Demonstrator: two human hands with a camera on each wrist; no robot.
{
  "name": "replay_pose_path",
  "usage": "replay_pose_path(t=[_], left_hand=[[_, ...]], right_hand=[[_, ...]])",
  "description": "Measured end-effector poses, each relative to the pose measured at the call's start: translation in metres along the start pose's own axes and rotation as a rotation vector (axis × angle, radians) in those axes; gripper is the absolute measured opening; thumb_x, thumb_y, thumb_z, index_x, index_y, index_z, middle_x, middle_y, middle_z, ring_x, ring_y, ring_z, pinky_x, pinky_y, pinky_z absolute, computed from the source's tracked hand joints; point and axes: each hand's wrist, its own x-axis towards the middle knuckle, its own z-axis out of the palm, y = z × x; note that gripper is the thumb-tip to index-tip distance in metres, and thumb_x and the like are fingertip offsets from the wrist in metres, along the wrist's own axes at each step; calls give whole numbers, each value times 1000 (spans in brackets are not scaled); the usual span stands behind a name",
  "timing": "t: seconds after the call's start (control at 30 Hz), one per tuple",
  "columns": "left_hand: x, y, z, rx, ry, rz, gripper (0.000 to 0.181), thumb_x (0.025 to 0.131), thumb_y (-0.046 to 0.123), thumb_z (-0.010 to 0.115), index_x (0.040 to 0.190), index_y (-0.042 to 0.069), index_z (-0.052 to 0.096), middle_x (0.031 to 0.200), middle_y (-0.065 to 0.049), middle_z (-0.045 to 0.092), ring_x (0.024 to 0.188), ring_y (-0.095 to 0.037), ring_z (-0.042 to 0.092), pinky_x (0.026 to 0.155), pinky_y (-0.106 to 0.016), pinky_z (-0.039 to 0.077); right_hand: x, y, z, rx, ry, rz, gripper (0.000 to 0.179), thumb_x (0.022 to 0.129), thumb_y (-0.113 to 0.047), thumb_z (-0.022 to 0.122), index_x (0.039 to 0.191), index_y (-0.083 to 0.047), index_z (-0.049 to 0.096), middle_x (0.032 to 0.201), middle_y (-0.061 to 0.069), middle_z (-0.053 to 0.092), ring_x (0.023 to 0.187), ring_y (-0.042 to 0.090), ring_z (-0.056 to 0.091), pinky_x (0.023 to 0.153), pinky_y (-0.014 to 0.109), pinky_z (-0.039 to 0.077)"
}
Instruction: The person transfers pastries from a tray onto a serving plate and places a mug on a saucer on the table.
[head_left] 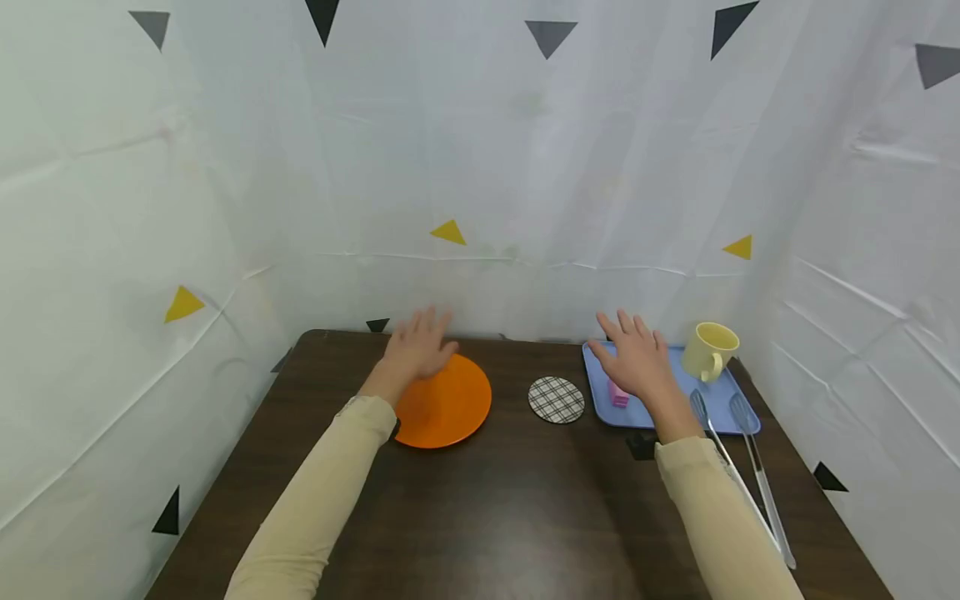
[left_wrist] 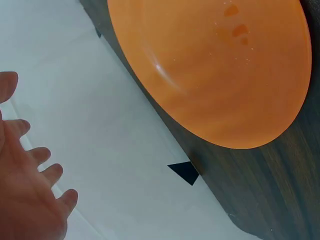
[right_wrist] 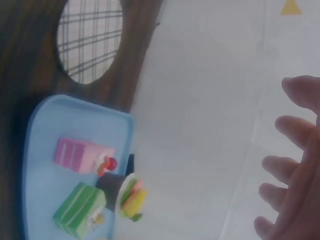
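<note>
Dark brown wood-grain tabletop beneath both hands. Nearest, beside the cream right sleeve: long two-armed metal tongs, likely to be dragged if snagged by cloth. Between the hands, slightly nearer: round white coaster with dark check lines. Below the left hand: round glossy orange plate, apt to skid or tilt if pressed at the rim. Fingers spread wide, nothing held, there and at the right hand. Under the latter: pale blue rectangular tray with pink layered cake slice, green layered cake slice and dark cup of fruit-like pieces, easily toppled by a low sweep. Farther right: yellow cylindrical mug, handle exposed to bumps. Beyond both hands: creased white cloth.
</note>
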Motion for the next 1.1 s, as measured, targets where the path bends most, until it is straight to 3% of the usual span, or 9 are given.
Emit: replay_pose_path(t=[0.2,0.4,0.63,0.83,0.97,1.1], left_hand=[[-4,-1,-7,-30,58,21,69,114,40,47,174,23,18,180,-13,18,165,-41,23,132,-65,24],[-4,-20,7,-150,54,10,66,111,36,50,172,22,28,177,-12,31,161,-39,33,127,-69,32],[-22,-52,23,-241,5,-93,68,112,37,55,171,18,28,175,-20,30,158,-45,36,121,-78,32],[-27,-75,43,-328,84,-125,79,110,36,55,172,8,15,171,-32,27,155,-53,31,119,-73,39],[-31,-88,58,-424,82,-166,82,110,38,51,171,5,8,171,-36,19,156,-57,23,123,-76,32],[-38,-99,71,-561,34,-231,83,112,38,45,170,3,-3,173,-38,7,159,-60,13,127,-77,22]], right_hand=[[-19,7,-13,57,20,0,68,112,-49,47,170,-16,32,177,27,19,163,56,12,128,78,9],[-45,19,-21,139,79,52,68,112,-47,51,170,-16,34,175,28,25,159,58,20,122,83,14],[-69,37,-23,146,156,114,66,111,-47,51,166,-10,41,173,31,27,154,61,30,118,84,28],[-104,65,-20,150,177,203,64,111,-42,54,160,-2,46,168,36,30,149,64,32,112,85,33],[-127,89,-15,110,169,275,67,109,-42,57,158,2,44,164,39,33,145,65,34,112,85,33],[-146,113,-10,118,118,362,75,107,-43,60,160,4,37,166,45,18,148,69,22,114,86,26]])
